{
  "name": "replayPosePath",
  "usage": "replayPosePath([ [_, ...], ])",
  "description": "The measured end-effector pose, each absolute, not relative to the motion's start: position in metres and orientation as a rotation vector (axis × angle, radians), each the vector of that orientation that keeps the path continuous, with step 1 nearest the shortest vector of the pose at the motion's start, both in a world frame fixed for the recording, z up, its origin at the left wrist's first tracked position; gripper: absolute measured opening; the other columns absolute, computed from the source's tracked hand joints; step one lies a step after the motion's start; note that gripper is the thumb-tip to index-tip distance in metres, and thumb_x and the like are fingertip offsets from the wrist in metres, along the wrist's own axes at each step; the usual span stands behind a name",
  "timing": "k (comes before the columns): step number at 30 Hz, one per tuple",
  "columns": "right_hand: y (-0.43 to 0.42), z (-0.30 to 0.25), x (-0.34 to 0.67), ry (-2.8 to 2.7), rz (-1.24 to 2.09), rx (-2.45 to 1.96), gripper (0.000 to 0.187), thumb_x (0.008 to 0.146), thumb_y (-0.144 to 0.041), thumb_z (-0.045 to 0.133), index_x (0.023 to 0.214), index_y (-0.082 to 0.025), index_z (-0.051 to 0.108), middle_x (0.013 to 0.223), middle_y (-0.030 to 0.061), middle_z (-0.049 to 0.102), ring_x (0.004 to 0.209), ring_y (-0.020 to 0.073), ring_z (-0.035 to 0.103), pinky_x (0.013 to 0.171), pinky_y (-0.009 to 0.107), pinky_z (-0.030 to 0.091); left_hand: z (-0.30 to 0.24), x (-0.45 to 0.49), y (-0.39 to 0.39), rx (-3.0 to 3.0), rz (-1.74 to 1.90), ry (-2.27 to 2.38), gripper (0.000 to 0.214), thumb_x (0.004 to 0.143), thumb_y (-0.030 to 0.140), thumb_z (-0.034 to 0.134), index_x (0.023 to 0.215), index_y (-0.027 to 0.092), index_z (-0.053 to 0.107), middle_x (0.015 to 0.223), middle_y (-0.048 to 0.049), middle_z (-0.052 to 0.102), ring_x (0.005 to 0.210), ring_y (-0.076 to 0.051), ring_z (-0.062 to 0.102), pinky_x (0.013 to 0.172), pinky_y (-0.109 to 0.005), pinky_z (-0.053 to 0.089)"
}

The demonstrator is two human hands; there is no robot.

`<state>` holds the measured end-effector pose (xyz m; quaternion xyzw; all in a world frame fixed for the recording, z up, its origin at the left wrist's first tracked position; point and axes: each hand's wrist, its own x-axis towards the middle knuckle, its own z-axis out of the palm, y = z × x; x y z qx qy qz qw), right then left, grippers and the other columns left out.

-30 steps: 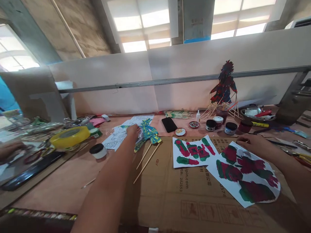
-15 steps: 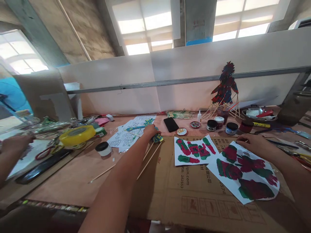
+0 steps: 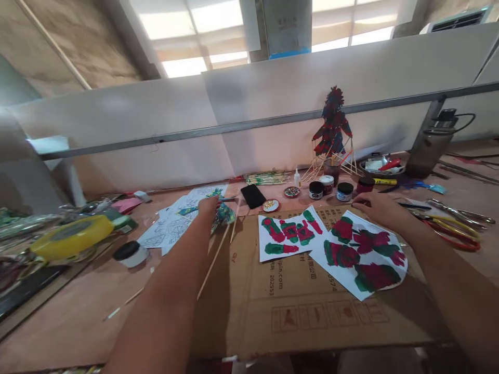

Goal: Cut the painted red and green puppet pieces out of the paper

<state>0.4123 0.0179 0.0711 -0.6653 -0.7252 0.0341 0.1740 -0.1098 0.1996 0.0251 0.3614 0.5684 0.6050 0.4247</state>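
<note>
Left of centre, moved off the line-drawn sheets (image 3: 171, 228) and now clasping the blue-green puppet (image 3: 225, 213) with left hand (image 3: 208, 205), sticks (image 3: 212, 259) trailing nearer; farther right, resting right hand (image 3: 380, 208) on painted sheet (image 3: 362, 254), grip unclear.

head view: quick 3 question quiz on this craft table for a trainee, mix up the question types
1. True or false: the left hand touches the blue-green stick puppet.
2. Which thing do the right hand fingers rest on?
A. the right painted sheet
B. the black phone
C. the yellow tape roll
3. Fill in: the left painted sheet lies on a flat piece of ____.

Key
1. True
2. A
3. cardboard
</note>
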Motion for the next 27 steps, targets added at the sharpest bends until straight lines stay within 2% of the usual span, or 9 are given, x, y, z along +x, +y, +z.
replayPosePath([
  [3, 0.019, 0.074, 0.412, -2.041, 0.022, -1.86, 0.029, 0.094, -0.038, 0.058, 0.095, -0.021, 0.082, 0.1, 0.0128, 0.083, 0.092, 0.0314, 0.076, 0.079, 0.038, 0.056, 0.032, -0.106, 0.19, 0.969, 1.435, 1.636, 0.033, 0.102, 0.038, 0.068, 0.128, 0.018, 0.068, 0.13, -0.011, 0.069, 0.109, -0.024, 0.069, 0.093, -0.045, 0.061],
  [6, 0.019, 0.073, 0.412, -1.997, -0.009, -1.842, 0.029, 0.094, -0.038, 0.058, 0.097, -0.023, 0.083, 0.099, 0.0113, 0.083, 0.09, 0.0301, 0.075, 0.078, 0.037, 0.055, 0.039, -0.098, 0.172, 1.152, 1.408, 1.7, 0.01, 0.094, 0.026, 0.075, 0.092, 0.017, 0.074, 0.093, -0.0066, 0.074, 0.093, -0.023, 0.07, 0.084, -0.035, 0.058],
  [8, 0.018, 0.072, 0.412, -1.968, -0.016, -1.821, 0.028, 0.094, -0.038, 0.059, 0.095, -0.024, 0.083, 0.097, 0.0098, 0.083, 0.088, 0.029, 0.075, 0.077, 0.035, 0.055, 0.041, -0.092, 0.155, 1.313, 1.391, 1.68, 0.012, 0.086, 0.022, 0.08, 0.076, 0.02, 0.072, 0.078, -0.0047, 0.071, 0.091, -0.025, 0.069, 0.083, -0.032, 0.056],
  [12, 0.02, 0.069, 0.413, -1.949, -0.046, -1.786, 0.027, 0.092, -0.038, 0.059, 0.093, -0.024, 0.082, 0.09, 0.0085, 0.082, 0.082, 0.0278, 0.074, 0.074, 0.035, 0.054, 0.031, -0.08, 0.113, 1.606, 1.261, 1.613, 0.011, 0.075, 0.026, 0.086, 0.076, 0.024, 0.075, 0.08, -0.0054, 0.075, 0.099, -0.032, 0.069, 0.098, -0.041, 0.054],
  [16, 0.024, 0.068, 0.415, -1.977, -0.026, -1.789, 0.029, 0.094, -0.042, 0.058, 0.096, -0.025, 0.082, 0.091, 0.0082, 0.082, 0.082, 0.0277, 0.074, 0.071, 0.034, 0.052, 0.011, -0.076, 0.073, 1.807, 1.092, 1.582, 0.021, 0.066, 0.031, 0.091, 0.082, 0.028, 0.077, 0.102, -0.0096, 0.08, 0.118, -0.039, 0.066, 0.114, -0.049, 0.046],
  [17, 0.025, 0.069, 0.415, -1.978, -0.013, -1.792, 0.029, 0.094, -0.042, 0.058, 0.097, -0.025, 0.082, 0.092, 0.0085, 0.082, 0.083, 0.0279, 0.074, 0.071, 0.033, 0.052, 0.007, -0.077, 0.066, 1.859, 1.037, 1.586, 0.024, 0.067, 0.033, 0.091, 0.085, 0.027, 0.077, 0.109, -0.0107, 0.079, 0.121, -0.039, 0.065, 0.117, -0.05, 0.043],
  [20, 0.026, 0.069, 0.414, -1.972, 0.028, -1.78, 0.028, 0.094, -0.041, 0.06, 0.098, -0.024, 0.081, 0.094, 0.01, 0.082, 0.084, 0.0288, 0.074, 0.071, 0.034, 0.052, 0.004, -0.08, 0.05, 2.121, 0.749, 1.674, 0.021, 0.082, 0.038, 0.08, 0.098, 0.026, 0.076, 0.128, -0.0129, 0.075, 0.13, -0.037, 0.062, 0.119, -0.05, 0.039],
  [22, 0.026, 0.068, 0.413, -1.971, 0.037, -1.766, 0.027, 0.095, -0.04, 0.059, 0.098, -0.025, 0.081, 0.095, 0.01, 0.082, 0.083, 0.0287, 0.074, 0.072, 0.035, 0.052, 0.008, -0.083, 0.045, 2.218, 0.611, 1.739, 0.015, 0.088, 0.036, 0.074, 0.098, 0.025, 0.075, 0.126, -0.014, 0.075, 0.127, -0.036, 0.063, 0.115, -0.048, 0.043],
  [27, 0.025, 0.063, 0.414, -1.938, -0.012, -1.746, 0.025, 0.094, -0.036, 0.058, 0.093, -0.024, 0.08, 0.091, 0.0093, 0.082, 0.08, 0.0277, 0.074, 0.07, 0.035, 0.052, 0.021, -0.083, 0.036, 2.206, 0.66, 1.819, 0.008, 0.083, 0.03, 0.078, 0.08, 0.025, 0.072, 0.099, -0.013, 0.076, 0.112, -0.038, 0.069, 0.103, -0.049, 0.049],
])
